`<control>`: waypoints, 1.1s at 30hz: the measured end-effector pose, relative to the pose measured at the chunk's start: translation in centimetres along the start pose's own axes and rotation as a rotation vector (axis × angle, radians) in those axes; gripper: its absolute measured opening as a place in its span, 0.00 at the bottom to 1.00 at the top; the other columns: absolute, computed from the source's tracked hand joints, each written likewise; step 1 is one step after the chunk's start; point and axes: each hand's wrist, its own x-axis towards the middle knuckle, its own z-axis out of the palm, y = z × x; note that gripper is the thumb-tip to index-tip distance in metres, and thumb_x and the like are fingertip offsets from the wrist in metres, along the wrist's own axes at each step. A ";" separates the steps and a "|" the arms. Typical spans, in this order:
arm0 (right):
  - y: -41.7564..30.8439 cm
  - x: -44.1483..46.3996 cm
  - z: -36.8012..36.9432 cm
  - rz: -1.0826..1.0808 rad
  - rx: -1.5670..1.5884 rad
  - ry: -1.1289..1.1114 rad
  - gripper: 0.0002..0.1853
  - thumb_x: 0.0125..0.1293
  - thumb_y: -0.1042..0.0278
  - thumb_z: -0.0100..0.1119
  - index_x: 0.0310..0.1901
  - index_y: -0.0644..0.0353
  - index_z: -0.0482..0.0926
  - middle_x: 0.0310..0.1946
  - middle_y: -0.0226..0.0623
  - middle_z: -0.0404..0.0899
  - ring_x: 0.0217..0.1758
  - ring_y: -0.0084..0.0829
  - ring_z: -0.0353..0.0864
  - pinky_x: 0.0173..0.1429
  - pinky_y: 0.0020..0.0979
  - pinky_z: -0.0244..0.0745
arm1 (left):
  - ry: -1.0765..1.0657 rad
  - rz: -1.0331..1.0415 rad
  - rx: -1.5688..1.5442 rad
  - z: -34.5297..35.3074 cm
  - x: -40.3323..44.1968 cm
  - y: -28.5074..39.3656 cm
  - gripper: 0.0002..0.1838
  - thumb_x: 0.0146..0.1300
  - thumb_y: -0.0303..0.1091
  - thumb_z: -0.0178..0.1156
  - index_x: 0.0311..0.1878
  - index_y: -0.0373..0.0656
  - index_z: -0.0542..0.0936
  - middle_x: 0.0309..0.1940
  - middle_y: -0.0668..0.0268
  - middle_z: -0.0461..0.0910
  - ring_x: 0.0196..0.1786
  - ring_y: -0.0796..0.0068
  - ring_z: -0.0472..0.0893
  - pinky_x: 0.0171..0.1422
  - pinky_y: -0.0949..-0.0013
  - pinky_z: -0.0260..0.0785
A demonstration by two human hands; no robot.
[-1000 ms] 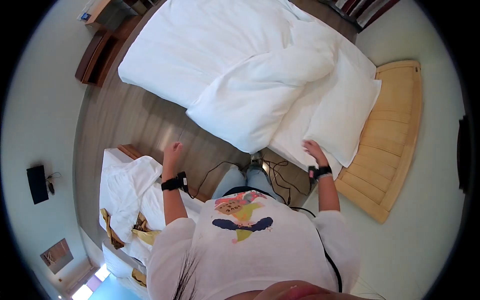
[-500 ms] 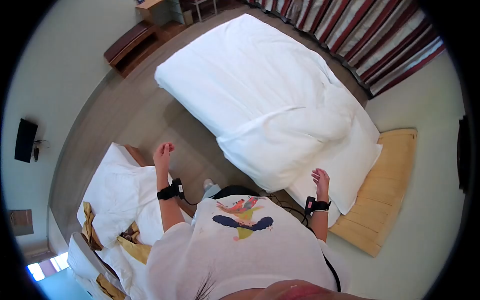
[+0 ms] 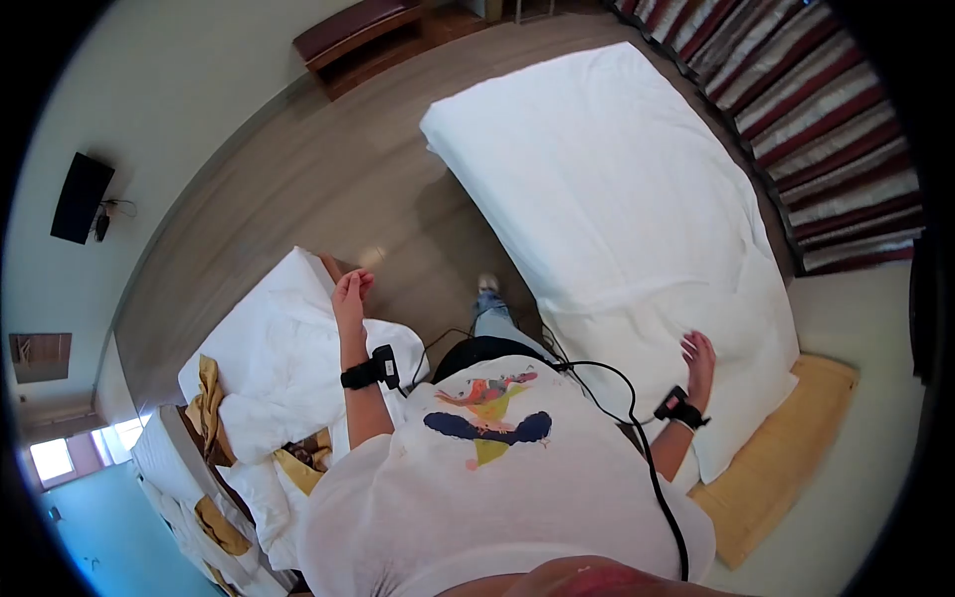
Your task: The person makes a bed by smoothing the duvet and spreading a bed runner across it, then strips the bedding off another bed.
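Observation:
My left hand (image 3: 352, 292) hangs in front of me with its fingers curled together; whether anything is in them is too small to tell. Beside and below it lies the smaller bed (image 3: 269, 308) with rumpled white bedding. My right hand (image 3: 699, 358) has its fingers apart and holds nothing, over the large bed with its white duvet (image 3: 607, 189). Each wrist wears a black strap with a small box. A white pillow (image 3: 741, 428) lies by the light wooden headboard (image 3: 781, 468), partly behind my right arm.
Black cables (image 3: 637, 398) run from my waist past my legs. A brown bench (image 3: 363, 45) stands at the far wall. Striped curtains (image 3: 816, 139) hang at the upper right. A black screen (image 3: 82, 197) is on the left wall. Gold cloths (image 3: 206, 403) lie on the bedding at left.
The view has swung, so the large bed now lies further right and more curtain shows. One foot is forward between the beds. My right hand's fingers have spread from a looser curl.

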 end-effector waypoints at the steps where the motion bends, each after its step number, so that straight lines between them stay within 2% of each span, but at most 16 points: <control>1: -1.1 0.1 0.2 0.007 -0.022 0.040 0.15 0.55 0.59 0.43 0.40 0.59 0.68 0.35 0.34 0.72 0.39 0.26 0.70 0.43 0.26 0.61 | 0.034 -0.026 -0.050 -0.3 1.5 0.5 0.10 0.57 0.34 0.44 0.33 0.38 0.72 0.27 0.67 0.73 0.31 0.80 0.72 0.36 0.80 0.63; 4: -2.6 3.0 1.6 -0.046 0.007 0.178 0.15 0.54 0.57 0.45 0.41 0.56 0.68 0.37 0.31 0.71 0.39 0.24 0.68 0.43 0.25 0.59 | 0.124 -0.032 -0.159 -0.8 7.5 2.0 0.10 0.56 0.35 0.45 0.34 0.39 0.72 0.26 0.69 0.73 0.30 0.81 0.72 0.32 0.81 0.61; 8: -7.4 9.1 9.5 -0.174 0.159 0.332 0.16 0.54 0.57 0.44 0.41 0.57 0.68 0.37 0.32 0.71 0.41 0.25 0.67 0.44 0.26 0.58 | 0.271 -0.027 -0.314 -0.6 17.4 7.1 0.09 0.55 0.35 0.46 0.34 0.40 0.72 0.24 0.71 0.72 0.28 0.83 0.70 0.29 0.82 0.59; 11: -16.4 17.6 18.0 -0.326 0.129 0.186 0.16 0.55 0.58 0.43 0.41 0.60 0.68 0.36 0.34 0.71 0.40 0.26 0.68 0.47 0.27 0.56 | 0.219 0.023 -0.518 0.5 24.1 13.9 0.09 0.54 0.34 0.46 0.34 0.40 0.72 0.23 0.72 0.71 0.28 0.83 0.70 0.30 0.82 0.59; 12: -20.4 20.3 21.1 -0.425 0.064 0.091 0.16 0.55 0.59 0.43 0.41 0.61 0.68 0.36 0.35 0.71 0.40 0.26 0.68 0.47 0.26 0.56 | 0.223 0.018 -0.515 1.0 25.5 15.5 0.09 0.54 0.34 0.46 0.34 0.40 0.72 0.23 0.72 0.71 0.28 0.83 0.70 0.30 0.82 0.59; 13: -20.4 22.9 21.8 -0.391 0.084 0.120 0.15 0.55 0.60 0.43 0.40 0.61 0.69 0.36 0.34 0.71 0.39 0.24 0.68 0.45 0.24 0.58 | 0.178 0.096 -0.464 1.5 27.0 16.9 0.09 0.54 0.34 0.46 0.34 0.40 0.72 0.23 0.72 0.71 0.28 0.83 0.69 0.30 0.82 0.59; 14: -25.8 24.6 28.0 -0.544 0.012 -0.074 0.14 0.55 0.61 0.43 0.40 0.61 0.69 0.34 0.33 0.72 0.38 0.23 0.69 0.43 0.22 0.60 | 0.132 0.173 -0.413 1.6 28.8 18.1 0.09 0.54 0.35 0.47 0.34 0.40 0.72 0.23 0.72 0.70 0.29 0.83 0.69 0.30 0.82 0.58; 16: -29.1 27.9 35.4 -0.563 -0.006 -0.103 0.13 0.56 0.63 0.42 0.39 0.60 0.69 0.31 0.32 0.72 0.36 0.22 0.70 0.40 0.21 0.61 | 0.166 0.185 -0.425 1.6 33.5 19.6 0.09 0.53 0.35 0.47 0.34 0.40 0.72 0.23 0.72 0.70 0.28 0.83 0.69 0.30 0.82 0.58; 18: -32.2 30.4 46.7 -0.625 0.107 -0.273 0.11 0.56 0.65 0.42 0.37 0.61 0.70 0.29 0.32 0.72 0.33 0.21 0.70 0.37 0.19 0.62 | 0.201 0.196 -0.438 1.3 38.3 20.0 0.09 0.53 0.35 0.47 0.33 0.40 0.71 0.23 0.72 0.70 0.28 0.83 0.69 0.29 0.82 0.58; 20: -33.6 31.1 51.4 -0.575 0.309 -0.376 0.10 0.56 0.66 0.42 0.35 0.62 0.70 0.27 0.32 0.72 0.31 0.21 0.71 0.36 0.19 0.63 | 0.320 0.145 -0.473 2.1 40.2 20.1 0.09 0.53 0.35 0.47 0.32 0.41 0.72 0.22 0.72 0.69 0.26 0.84 0.68 0.29 0.82 0.58; 23: -32.6 28.2 52.4 -0.478 0.556 -0.462 0.09 0.57 0.68 0.42 0.34 0.63 0.70 0.24 0.32 0.71 0.29 0.22 0.69 0.36 0.21 0.62 | 0.336 0.132 -0.451 3.4 40.6 21.4 0.08 0.53 0.35 0.47 0.31 0.41 0.72 0.22 0.72 0.69 0.26 0.84 0.68 0.28 0.82 0.57; 24: -30.8 28.4 54.5 -0.425 0.520 -0.437 0.09 0.57 0.68 0.40 0.34 0.63 0.70 0.24 0.32 0.70 0.29 0.22 0.68 0.36 0.21 0.62 | 0.319 0.141 -0.427 2.5 42.2 21.7 0.08 0.53 0.35 0.47 0.31 0.41 0.72 0.22 0.72 0.69 0.26 0.84 0.68 0.28 0.82 0.57; 25: -30.9 29.0 58.5 -0.509 0.467 -0.385 0.10 0.57 0.67 0.40 0.34 0.62 0.70 0.24 0.32 0.70 0.29 0.21 0.69 0.35 0.21 0.62 | 0.314 0.090 -0.405 1.7 46.9 21.3 0.08 0.53 0.35 0.47 0.31 0.41 0.72 0.22 0.73 0.69 0.26 0.84 0.68 0.28 0.82 0.57; 26: -27.3 28.8 61.3 -0.253 0.470 -0.269 0.10 0.56 0.66 0.41 0.34 0.60 0.71 0.24 0.31 0.71 0.29 0.20 0.69 0.33 0.20 0.61 | 0.309 0.040 -0.380 1.2 51.9 21.4 0.08 0.53 0.35 0.48 0.31 0.42 0.72 0.22 0.73 0.69 0.26 0.85 0.68 0.28 0.83 0.57; 29: -25.8 28.4 62.3 -0.134 0.500 -0.116 0.09 0.55 0.66 0.42 0.34 0.58 0.71 0.23 0.28 0.72 0.27 0.19 0.69 0.31 0.20 0.60 | 0.171 0.080 -0.272 2.6 58.0 23.0 0.08 0.53 0.35 0.47 0.31 0.42 0.72 0.21 0.74 0.69 0.26 0.85 0.68 0.28 0.83 0.57; 33: -26.2 30.9 64.8 -0.097 0.597 0.064 0.09 0.54 0.66 0.43 0.34 0.58 0.71 0.22 0.27 0.71 0.27 0.19 0.69 0.31 0.19 0.59 | 0.004 0.058 -0.272 10.7 68.1 26.3 0.08 0.54 0.34 0.46 0.31 0.41 0.72 0.21 0.74 0.69 0.26 0.84 0.68 0.29 0.83 0.58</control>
